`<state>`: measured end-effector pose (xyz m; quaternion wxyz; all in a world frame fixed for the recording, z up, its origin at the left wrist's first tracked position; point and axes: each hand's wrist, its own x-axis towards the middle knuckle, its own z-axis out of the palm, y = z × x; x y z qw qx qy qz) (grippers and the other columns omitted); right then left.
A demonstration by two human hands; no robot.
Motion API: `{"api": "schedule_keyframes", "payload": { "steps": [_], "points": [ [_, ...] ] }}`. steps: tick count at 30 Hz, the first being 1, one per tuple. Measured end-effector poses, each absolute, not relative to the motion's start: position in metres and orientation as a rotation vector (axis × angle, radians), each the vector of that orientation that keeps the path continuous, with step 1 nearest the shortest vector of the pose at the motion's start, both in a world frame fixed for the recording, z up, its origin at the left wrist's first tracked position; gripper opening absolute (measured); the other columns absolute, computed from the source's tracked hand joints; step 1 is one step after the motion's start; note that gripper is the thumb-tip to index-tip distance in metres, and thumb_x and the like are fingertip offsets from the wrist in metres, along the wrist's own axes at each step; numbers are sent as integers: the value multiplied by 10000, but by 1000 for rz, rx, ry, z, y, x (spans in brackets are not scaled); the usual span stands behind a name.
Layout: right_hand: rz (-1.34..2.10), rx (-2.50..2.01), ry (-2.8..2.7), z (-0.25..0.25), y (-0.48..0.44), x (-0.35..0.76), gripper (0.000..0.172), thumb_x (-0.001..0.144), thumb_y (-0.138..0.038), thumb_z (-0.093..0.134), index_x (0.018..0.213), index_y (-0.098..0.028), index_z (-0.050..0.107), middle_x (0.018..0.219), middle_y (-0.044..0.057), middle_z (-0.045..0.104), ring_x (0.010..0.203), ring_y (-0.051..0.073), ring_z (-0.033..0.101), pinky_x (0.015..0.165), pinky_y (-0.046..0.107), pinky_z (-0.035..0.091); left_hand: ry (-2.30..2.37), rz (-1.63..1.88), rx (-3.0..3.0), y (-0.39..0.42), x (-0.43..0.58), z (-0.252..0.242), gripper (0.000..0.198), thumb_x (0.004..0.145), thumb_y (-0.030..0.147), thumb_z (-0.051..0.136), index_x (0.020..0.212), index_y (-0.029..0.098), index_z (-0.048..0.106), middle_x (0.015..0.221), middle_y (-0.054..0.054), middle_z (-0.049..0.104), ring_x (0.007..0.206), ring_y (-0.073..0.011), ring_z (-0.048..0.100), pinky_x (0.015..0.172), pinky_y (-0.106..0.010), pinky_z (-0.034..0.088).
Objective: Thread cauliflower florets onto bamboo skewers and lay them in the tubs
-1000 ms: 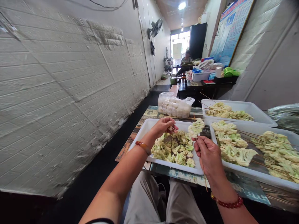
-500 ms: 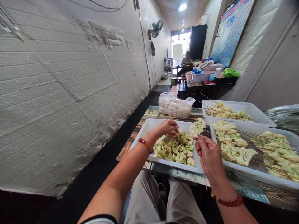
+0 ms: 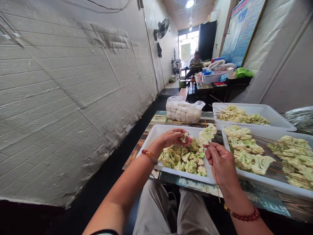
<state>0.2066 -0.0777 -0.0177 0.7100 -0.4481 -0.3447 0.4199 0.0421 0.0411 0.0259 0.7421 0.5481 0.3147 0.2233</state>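
My left hand (image 3: 171, 137) pinches a small cauliflower floret (image 3: 184, 137) above a white tray (image 3: 156, 133) of loose florets (image 3: 184, 158). My right hand (image 3: 220, 163) is closed on a thin bamboo skewer (image 3: 216, 181) that carries cauliflower pieces (image 3: 207, 133) at its upper end. The two hands are close together over the tray, with the floret a short way left of the skewered pieces.
Two more white trays (image 3: 266, 112) (image 3: 269, 181) at the right hold finished cauliflower skewers. A plastic bag (image 3: 183, 111) of white pieces lies behind the near tray. A brick wall runs along the left. A person (image 3: 195, 60) sits far back at another table.
My left hand has lifted a floret out of the pile and brought it up toward the skewer. My right hand with the skewer has stayed nearly still.
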Motion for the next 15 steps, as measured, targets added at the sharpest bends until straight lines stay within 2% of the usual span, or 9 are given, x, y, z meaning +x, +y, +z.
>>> {"api": "schedule_keyframes", "payload": {
  "steps": [4, 6, 10, 12, 15],
  "points": [
    [923, -1000, -776, -18, -78, 206, 209, 793, -404, 654, 772, -197, 640, 534, -36, 489, 517, 90, 437, 416, 194, 299, 786, 412, 1403, 44, 43, 22, 154, 735, 200, 606, 872, 131, 597, 825, -87, 689, 717, -137, 641, 705, -277, 510],
    [928, -1003, -779, -18, -78, 206, 208, 796, -403, 653, 772, -196, 641, 537, -35, 494, 510, 87, 422, 417, 195, 297, 905, 340, 1693, 48, 47, 19, 123, 731, 201, 585, 820, 128, 629, 723, -43, 668, 622, -117, 598, 631, -239, 480],
    [925, -1017, -781, -18, -78, 207, 216, 790, -410, 658, 780, -194, 641, 535, -35, 496, 503, 90, 419, 415, 201, 294, 1120, 241, 2189, 56, 58, 9, 173, 729, 233, 560, 621, 134, 651, 458, 34, 494, 460, -88, 435, 512, -209, 381],
    [920, -1029, -782, -18, -78, 207, 227, 792, -420, 654, 801, -193, 644, 539, -37, 499, 480, 86, 397, 408, 206, 292, 1160, 286, 2230, 59, 64, 5, 160, 723, 233, 562, 628, 148, 659, 467, 30, 499, 486, -101, 443, 531, -216, 385],
    [911, -1048, -793, -18, -78, 207, 241, 795, -432, 646, 797, -191, 645, 532, -37, 486, 491, 93, 405, 409, 207, 300, 1235, 377, 2308, 61, 72, 0, 133, 681, 196, 598, 778, 183, 689, 642, -12, 621, 643, -157, 537, 648, -250, 427]
  ]
}}
